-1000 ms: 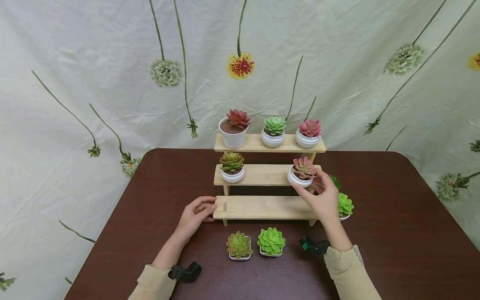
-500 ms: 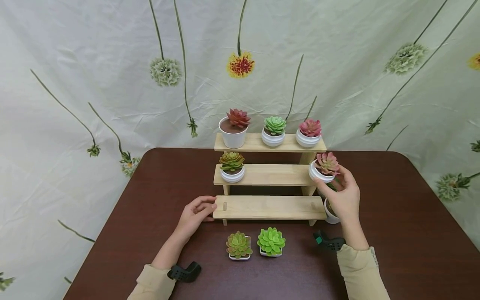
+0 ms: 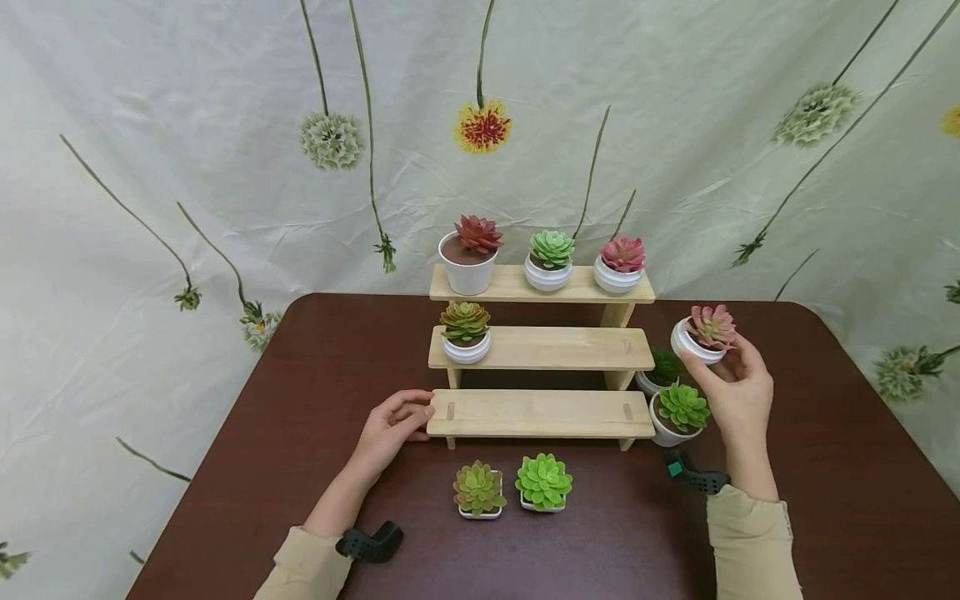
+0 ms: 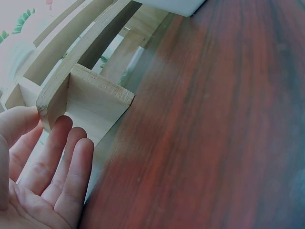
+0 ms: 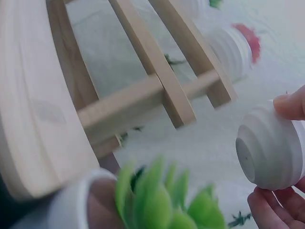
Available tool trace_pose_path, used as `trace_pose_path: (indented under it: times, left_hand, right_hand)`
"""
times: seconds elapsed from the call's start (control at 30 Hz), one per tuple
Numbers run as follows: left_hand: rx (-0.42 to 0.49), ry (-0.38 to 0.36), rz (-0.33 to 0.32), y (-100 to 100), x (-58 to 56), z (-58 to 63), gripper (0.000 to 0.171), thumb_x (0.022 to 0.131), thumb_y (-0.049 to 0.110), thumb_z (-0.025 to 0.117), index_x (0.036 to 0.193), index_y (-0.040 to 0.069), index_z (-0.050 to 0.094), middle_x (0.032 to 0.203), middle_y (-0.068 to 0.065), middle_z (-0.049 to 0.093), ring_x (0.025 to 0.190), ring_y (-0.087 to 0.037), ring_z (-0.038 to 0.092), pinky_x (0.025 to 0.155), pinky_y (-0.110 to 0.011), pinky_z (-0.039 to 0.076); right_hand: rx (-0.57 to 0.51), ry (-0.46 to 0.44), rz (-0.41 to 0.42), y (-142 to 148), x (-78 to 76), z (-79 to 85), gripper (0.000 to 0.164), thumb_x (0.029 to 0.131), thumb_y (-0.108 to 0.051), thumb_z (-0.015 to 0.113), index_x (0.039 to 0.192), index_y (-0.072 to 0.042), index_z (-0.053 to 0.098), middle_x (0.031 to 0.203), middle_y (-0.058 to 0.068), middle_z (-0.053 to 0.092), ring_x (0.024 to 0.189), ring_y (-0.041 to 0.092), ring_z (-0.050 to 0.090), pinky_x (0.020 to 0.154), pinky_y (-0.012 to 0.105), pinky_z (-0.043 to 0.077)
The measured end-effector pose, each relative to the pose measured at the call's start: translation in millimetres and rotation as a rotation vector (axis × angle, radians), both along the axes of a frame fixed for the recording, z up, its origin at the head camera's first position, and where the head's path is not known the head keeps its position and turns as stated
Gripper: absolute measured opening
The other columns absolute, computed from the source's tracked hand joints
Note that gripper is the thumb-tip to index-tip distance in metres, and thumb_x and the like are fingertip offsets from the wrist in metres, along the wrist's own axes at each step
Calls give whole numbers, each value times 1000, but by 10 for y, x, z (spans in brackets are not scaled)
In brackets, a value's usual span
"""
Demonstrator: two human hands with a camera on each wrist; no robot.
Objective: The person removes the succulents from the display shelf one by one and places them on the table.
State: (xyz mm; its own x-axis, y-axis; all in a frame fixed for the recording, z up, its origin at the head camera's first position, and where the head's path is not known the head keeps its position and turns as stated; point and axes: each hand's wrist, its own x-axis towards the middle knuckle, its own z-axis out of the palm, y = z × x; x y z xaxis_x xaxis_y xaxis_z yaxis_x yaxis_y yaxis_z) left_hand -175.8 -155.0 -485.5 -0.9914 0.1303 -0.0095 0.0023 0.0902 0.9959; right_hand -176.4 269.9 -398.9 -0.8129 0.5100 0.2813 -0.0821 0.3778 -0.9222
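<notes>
A pale cloth (image 3: 420,75) printed with long-stemmed flowers is hanging behind the dark, reddish desk (image 3: 330,358). Over at the left, a person's left hand (image 3: 390,427) is pinching the left end of the lowest shelf of a three-tiered wooden stand (image 3: 540,414), its other fingers extending by the stand's leg. Toward that same end, a dark red succulent (image 3: 468,265) in a plain white pot is standing on the top shelf, and an olive-green succulent (image 3: 465,337) is sitting on the middle one. In front of the stand, a brownish-green succulent (image 3: 479,490) is resting on the desk in a square pot, with a bright green succulent (image 3: 543,482) sitting just to its right. Up top, a mint-green succulent (image 3: 549,262) is occupying the middle and a rosy succulent (image 3: 620,265) the right end. Just past the stand's right side, a dark green plant (image 3: 662,368) and a leafy lime-green plant (image 3: 681,408) are standing close together. Farthest right, the right hand (image 3: 738,390) is gripping the ridged white pot of a pink succulent (image 3: 703,335), which is tilting in the air, apart from the shelves.
</notes>
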Motion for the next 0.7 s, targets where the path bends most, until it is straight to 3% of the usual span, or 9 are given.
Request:
trace_pose_path:
  times: [0.13,0.37,0.7]
  left_hand:
    - [9,-15,-11,2,11,56,31,91,10,63,120,-1,57,97,-16,66,82,-15,64,69,-34,56]
    - [-13,-6,-22,59,97,265,30,91,8,61,118,-5,56,96,-18,66,81,-13,64,70,-33,56]
    - [-6,-4,-17,62,97,265,30,91,8,62,118,-5,57,96,-19,66,81,-13,63,69,-32,56]
  right_hand:
    - [-20,-44,-43,115,-4,-26,60,77,-12,78,131,-4,53,101,-10,54,86,-4,55,75,8,46]
    - [-84,-88,-87,261,-14,-112,62,76,-13,78,131,-4,52,99,-11,53,88,-1,55,77,8,46]
    - [-51,-170,-72,464,-49,-390,68,78,-27,77,134,-4,48,108,-4,54,88,-4,51,71,5,43]
